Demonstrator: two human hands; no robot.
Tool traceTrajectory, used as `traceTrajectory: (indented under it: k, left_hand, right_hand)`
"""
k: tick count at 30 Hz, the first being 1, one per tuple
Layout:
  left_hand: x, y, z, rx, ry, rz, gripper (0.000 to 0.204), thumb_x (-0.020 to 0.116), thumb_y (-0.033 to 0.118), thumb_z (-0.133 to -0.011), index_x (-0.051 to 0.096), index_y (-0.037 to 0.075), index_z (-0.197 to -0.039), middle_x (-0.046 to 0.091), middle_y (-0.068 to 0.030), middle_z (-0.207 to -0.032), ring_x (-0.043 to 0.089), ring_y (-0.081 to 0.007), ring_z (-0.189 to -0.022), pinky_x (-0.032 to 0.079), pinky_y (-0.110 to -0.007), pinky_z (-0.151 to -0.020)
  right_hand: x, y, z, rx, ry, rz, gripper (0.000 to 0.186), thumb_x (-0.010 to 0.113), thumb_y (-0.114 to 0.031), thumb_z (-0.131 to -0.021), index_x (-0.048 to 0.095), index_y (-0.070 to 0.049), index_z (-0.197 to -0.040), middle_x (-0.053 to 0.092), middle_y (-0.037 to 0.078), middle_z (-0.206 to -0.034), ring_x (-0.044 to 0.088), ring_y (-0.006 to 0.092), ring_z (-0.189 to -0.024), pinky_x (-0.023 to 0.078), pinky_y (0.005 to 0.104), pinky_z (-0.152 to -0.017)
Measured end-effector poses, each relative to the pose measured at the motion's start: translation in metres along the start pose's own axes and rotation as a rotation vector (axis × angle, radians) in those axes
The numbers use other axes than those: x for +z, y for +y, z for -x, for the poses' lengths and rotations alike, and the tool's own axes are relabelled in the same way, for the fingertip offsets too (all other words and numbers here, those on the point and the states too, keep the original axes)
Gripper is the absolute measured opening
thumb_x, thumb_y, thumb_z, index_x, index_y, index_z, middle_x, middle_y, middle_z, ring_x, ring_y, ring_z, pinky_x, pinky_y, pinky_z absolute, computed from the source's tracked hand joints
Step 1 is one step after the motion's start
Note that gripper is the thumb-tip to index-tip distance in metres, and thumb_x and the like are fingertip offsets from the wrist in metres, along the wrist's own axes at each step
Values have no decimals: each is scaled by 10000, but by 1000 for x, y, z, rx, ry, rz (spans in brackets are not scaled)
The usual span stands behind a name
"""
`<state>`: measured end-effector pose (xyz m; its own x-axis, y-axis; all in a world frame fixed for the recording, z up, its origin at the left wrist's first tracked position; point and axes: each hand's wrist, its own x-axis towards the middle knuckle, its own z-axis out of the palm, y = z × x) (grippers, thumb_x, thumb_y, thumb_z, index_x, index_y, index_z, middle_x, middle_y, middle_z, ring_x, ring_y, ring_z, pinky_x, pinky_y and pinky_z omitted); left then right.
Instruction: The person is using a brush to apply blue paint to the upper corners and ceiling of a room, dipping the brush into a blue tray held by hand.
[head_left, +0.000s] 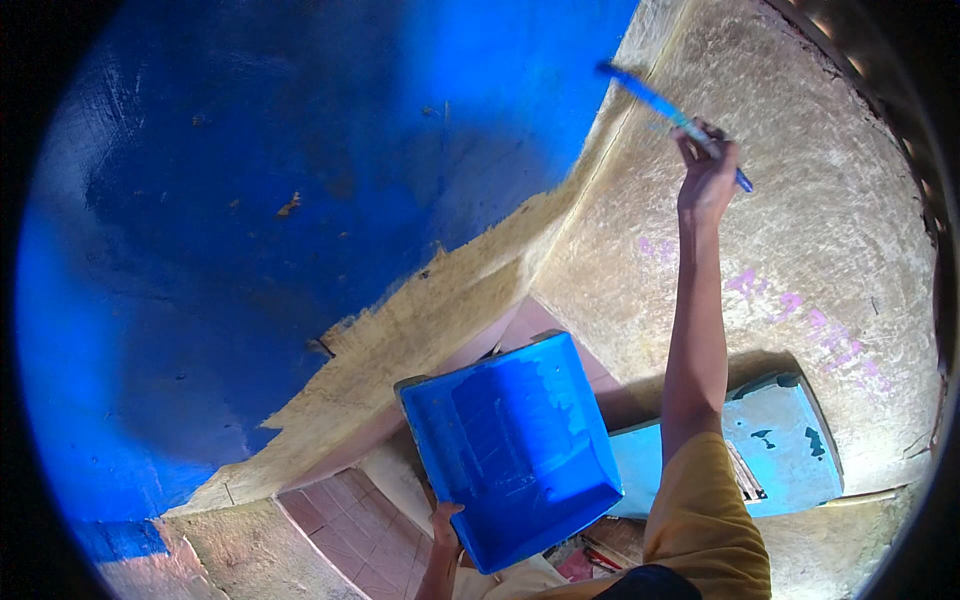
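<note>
My right hand [709, 178], raised at arm's length, is closed around the handle of a paintbrush [652, 102]. The brush's dark blue tip points up and left, beside the edge of the wet blue paint at the wall corner; whether it touches cannot be told. Lower down, my left hand [447, 522] grips the left rim of a paint tray [520, 440]. Blue paint coats the tray inside, thinner and lighter in patches at its right side. Most of my left forearm is hidden below the picture's edge.
Fresh blue paint covers much of the left wall [300, 180], with a bare beige strip along its lower edge. The right wall [800, 160] is unpainted, with pink marks. Below stand a chipped light blue panel [785, 445] and reddish tiles [350, 525].
</note>
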<state>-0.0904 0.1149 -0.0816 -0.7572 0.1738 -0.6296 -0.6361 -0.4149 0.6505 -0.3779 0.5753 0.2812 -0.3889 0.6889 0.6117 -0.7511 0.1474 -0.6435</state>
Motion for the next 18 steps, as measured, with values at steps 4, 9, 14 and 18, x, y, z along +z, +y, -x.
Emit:
traceTrajectory:
  k: [4,9,14,18]
  left_hand:
    - [3,-1,-1,-165,83,90,196,524,216,-841,610,68,-747,561,-45,-818,530,-158,-811,410,-313,-774]
    - [-3,-14,-12,-50,72,132,126,559,160,-822,613,73,-748,565,-54,-808,533,-162,-801,405,-296,-782]
    - [4,-5,-6,151,-47,33,50,585,108,-783,615,78,-756,570,-55,-826,533,-181,-805,403,-306,-795]
    - [18,10,5,-58,77,96,37,610,117,-758,611,83,-774,558,-56,-868,519,-190,-856,394,-343,-831]
  right_hand:
    - [6,14,5,10,-26,-150,310,331,-257,-953,509,-5,-975,573,190,-1058,587,314,-958,449,447,-920]
    - [-38,39,71,249,-29,102,268,447,-231,-922,536,21,-930,597,184,-988,610,279,-876,500,437,-807]
    - [-53,31,38,293,-217,480,235,490,-168,-903,571,52,-895,627,165,-874,628,240,-782,565,382,-669]
    - [-7,1,-48,76,-164,315,260,499,-174,-896,572,67,-959,626,192,-936,636,285,-801,561,411,-698]
